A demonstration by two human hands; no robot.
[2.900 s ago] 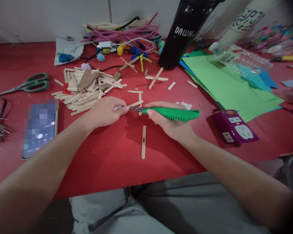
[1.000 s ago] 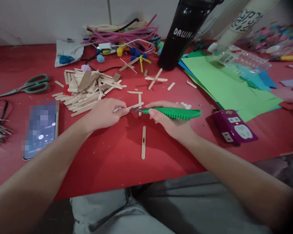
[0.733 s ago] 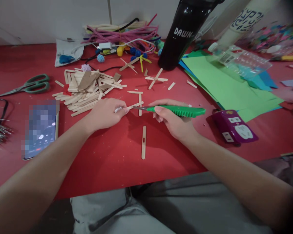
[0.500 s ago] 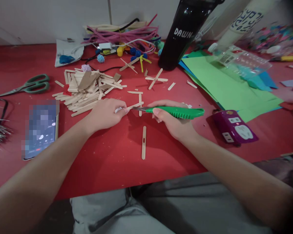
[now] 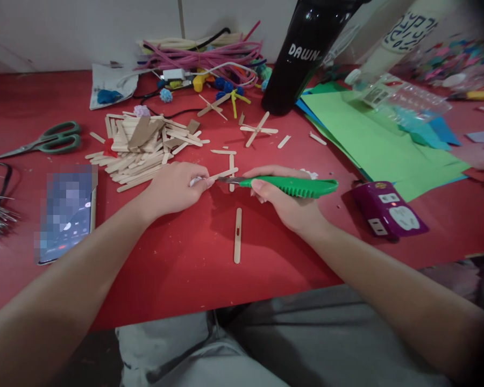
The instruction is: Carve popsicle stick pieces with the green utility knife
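My left hand (image 5: 181, 185) pinches one end of a wooden popsicle stick (image 5: 226, 173), whose far end points right. Something white shows between its fingers, too small to make out. My right hand (image 5: 284, 201) is closed around a green utility knife (image 5: 298, 186), and the knife's blade (image 5: 229, 180) lies close against the held stick. Whether the blade cuts into the wood I cannot tell. Beneath them, another stick (image 5: 232, 161) lies on the red table. Nearer to me is a single popsicle stick (image 5: 237, 244) with a small slot in its middle.
A pile of popsicle sticks (image 5: 139, 166) lies behind my left hand, with green-handled scissors (image 5: 60, 138) and a phone (image 5: 68, 215) farther left. Crossed sticks (image 5: 259, 130) lie ahead. At right are a black bottle (image 5: 302, 64), green paper (image 5: 367, 129) and a purple power adapter (image 5: 389, 209).
Both hands keep nearly the same place and grip. The view has shifted very slightly; the knife and stick show almost no movement.
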